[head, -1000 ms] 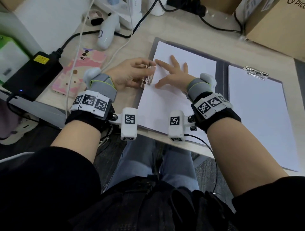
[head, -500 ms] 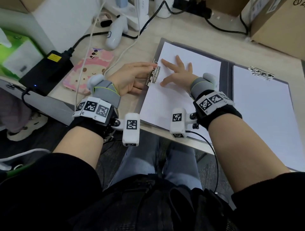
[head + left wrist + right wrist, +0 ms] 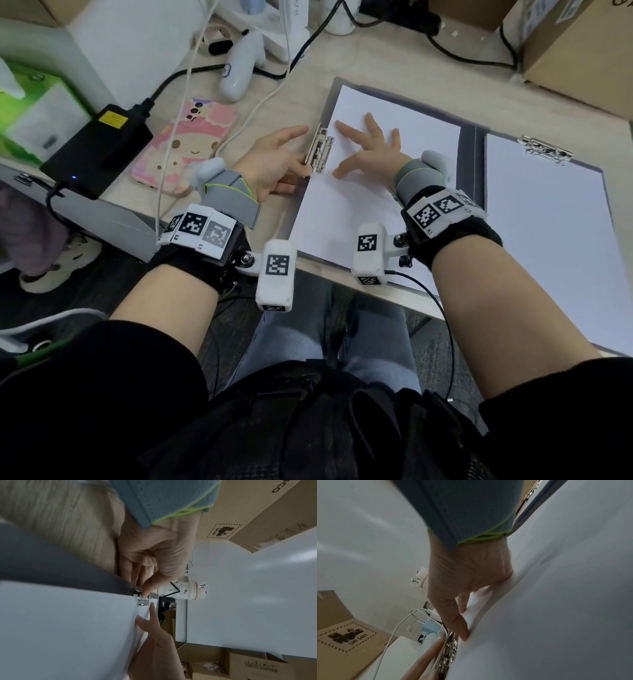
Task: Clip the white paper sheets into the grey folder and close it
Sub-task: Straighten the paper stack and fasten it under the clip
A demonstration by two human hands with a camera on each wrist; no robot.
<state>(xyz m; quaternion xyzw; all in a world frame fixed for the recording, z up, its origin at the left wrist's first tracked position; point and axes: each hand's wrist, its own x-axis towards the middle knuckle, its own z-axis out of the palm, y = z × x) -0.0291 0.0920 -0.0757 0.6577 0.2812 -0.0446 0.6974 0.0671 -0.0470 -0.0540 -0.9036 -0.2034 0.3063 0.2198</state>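
The white paper sheets (image 3: 356,192) lie on the left leaf of the open grey folder (image 3: 478,150) on the desk, their left edge tucked under the metal side clip (image 3: 320,150), which looks pressed down. The right hand (image 3: 368,150) lies flat on the sheets, fingers spread and straight, pinning them just beside the clip. The left hand (image 3: 274,161) sits at the clip's outer side, fingers loosely extended, its thumb touching the clip. A second stack (image 3: 555,233) lies on the right leaf under the top clip (image 3: 544,149). By the look of it, clipping is about done; closing the folder remains.
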